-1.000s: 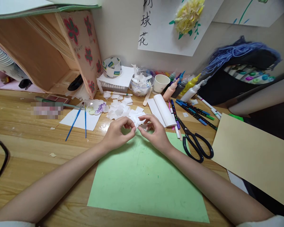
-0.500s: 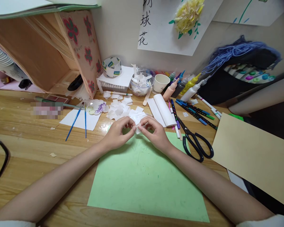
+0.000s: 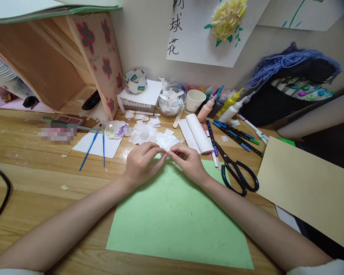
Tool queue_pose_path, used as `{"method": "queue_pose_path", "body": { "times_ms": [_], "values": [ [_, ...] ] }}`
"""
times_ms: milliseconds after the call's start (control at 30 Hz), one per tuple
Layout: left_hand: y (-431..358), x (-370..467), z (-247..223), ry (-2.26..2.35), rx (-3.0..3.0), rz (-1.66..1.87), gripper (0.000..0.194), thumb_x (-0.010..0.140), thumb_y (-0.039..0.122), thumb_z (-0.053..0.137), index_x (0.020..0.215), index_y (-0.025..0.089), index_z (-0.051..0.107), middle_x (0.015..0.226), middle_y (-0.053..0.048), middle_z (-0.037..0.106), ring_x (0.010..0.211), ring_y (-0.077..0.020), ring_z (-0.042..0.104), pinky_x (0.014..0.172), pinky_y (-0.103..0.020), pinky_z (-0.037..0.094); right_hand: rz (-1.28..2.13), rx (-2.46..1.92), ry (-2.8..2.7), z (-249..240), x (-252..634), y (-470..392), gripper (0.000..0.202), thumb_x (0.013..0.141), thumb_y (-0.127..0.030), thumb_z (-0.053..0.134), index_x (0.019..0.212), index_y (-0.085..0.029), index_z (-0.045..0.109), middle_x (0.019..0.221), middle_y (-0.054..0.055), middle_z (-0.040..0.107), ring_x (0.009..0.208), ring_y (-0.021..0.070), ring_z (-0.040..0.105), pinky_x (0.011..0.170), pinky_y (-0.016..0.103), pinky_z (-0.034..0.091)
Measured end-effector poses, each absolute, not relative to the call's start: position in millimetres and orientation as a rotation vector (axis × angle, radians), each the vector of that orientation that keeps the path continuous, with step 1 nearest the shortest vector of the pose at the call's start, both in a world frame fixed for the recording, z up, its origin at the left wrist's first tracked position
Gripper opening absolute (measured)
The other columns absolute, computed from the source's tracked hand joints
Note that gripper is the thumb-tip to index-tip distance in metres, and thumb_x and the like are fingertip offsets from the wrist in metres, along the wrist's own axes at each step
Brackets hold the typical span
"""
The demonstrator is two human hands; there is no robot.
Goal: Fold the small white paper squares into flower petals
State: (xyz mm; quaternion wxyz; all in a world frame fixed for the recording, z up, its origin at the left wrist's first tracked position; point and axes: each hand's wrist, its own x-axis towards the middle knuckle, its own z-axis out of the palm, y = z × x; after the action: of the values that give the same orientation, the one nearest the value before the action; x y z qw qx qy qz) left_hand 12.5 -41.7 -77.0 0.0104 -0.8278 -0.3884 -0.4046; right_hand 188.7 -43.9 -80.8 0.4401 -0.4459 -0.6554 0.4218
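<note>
Above the far part of a green sheet of paper [image 3: 177, 217], my two hands meet at the fingertips. My left hand [image 3: 141, 162] is closed, with its thumb and index finger at a small piece of white paper [image 3: 167, 151]. From the other side, my right hand [image 3: 189, 162] pinches the same piece. Most of that piece is hidden by my fingers. Just beyond them lies a loose pile of white paper scraps [image 3: 145, 132]. Black-handled scissors [image 3: 237, 173] rest to the right of my right hand.
A roll of white paper [image 3: 200, 133], several markers [image 3: 236, 133] and paint bottles [image 3: 208, 109] stand or lie at the back right. Farther left are a bowl of scraps [image 3: 172, 101], a paper cup [image 3: 195, 101], a tape roll [image 3: 135, 81] and two blue brushes [image 3: 90, 151].
The white paper piece, which showed below my fingertips before, is now mostly covered by them. My left hand has turned slightly and its fingers have straightened over the piece.
</note>
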Motion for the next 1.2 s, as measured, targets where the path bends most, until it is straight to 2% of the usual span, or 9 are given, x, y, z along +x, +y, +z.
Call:
{"method": "queue_pose_path", "body": {
  "times_ms": [267,600,933,1033,1100,1200],
  "values": [
    [-42.4,12.7,-76.7,-1.255,-2.52,-1.253,0.007,0.078,0.023,0.064,0.084,0.02,0.065,0.08,0.0,0.069,0.071,-0.0118,0.063,0.064,-0.023,0.044,1.033,-1.064,-1.665,-79.1,188.5,-44.8,0.014,0.084,-0.022,0.056,0.077,-0.018,0.067,0.08,0.005,0.063,0.077,0.0162,0.056,0.067,0.029,0.043],
    [-41.5,12.5,-77.6,-1.255,-2.498,-1.241,0.003,0.077,0.021,0.063,0.077,0.019,0.065,0.075,0.001,0.068,0.068,-0.0114,0.062,0.06,-0.023,0.043,1.032,-1.081,-1.709,-77.4,187.4,-46.2,0.014,0.083,-0.018,0.055,0.078,-0.017,0.068,0.081,0.005,0.063,0.076,0.0162,0.057,0.068,0.029,0.043],
    [-41.5,12.5,-76.3,-1.249,-2.525,-1.272,0.002,0.075,0.019,0.062,0.074,0.018,0.063,0.072,0.0,0.067,0.065,-0.0114,0.061,0.06,-0.023,0.044,1.035,-1.096,-1.718,-76.0,186.8,-46.0,0.012,0.082,-0.02,0.057,0.077,-0.017,0.067,0.078,0.004,0.064,0.073,0.0151,0.056,0.065,0.028,0.043],
    [-41.1,13.3,-76.8,-1.272,-2.561,-1.319,0.002,0.075,0.019,0.062,0.074,0.018,0.063,0.072,0.0,0.067,0.066,-0.0113,0.06,0.06,-0.023,0.043,1.042,-1.155,-1.662,-78.0,187.4,-46.3,0.008,0.08,-0.023,0.06,0.083,-0.018,0.066,0.08,0.003,0.064,0.071,0.0139,0.055,0.063,0.027,0.043],
    [-40.2,13.7,-76.8,-1.309,-2.651,-1.351,0.003,0.076,0.02,0.062,0.074,0.018,0.063,0.072,0.0,0.066,0.065,-0.0108,0.059,0.06,-0.023,0.044,1.058,-1.176,-1.605,-79.3,187.9,-46.2,0.013,0.079,-0.026,0.063,0.089,-0.019,0.065,0.084,0.002,0.064,0.07,0.0129,0.055,0.062,0.026,0.044],
    [-38.0,13.6,-75.4,-1.374,-2.829,-1.387,0.003,0.077,0.019,0.06,0.075,0.017,0.062,0.073,-0.001,0.064,0.064,-0.0098,0.057,0.06,-0.022,0.044,1.057,-1.156,-1.577,-80.5,188.4,-45.8,0.013,0.079,-0.029,0.064,0.087,-0.019,0.064,0.085,0.002,0.064,0.071,0.0123,0.055,0.064,0.025,0.044]
  ]
}}
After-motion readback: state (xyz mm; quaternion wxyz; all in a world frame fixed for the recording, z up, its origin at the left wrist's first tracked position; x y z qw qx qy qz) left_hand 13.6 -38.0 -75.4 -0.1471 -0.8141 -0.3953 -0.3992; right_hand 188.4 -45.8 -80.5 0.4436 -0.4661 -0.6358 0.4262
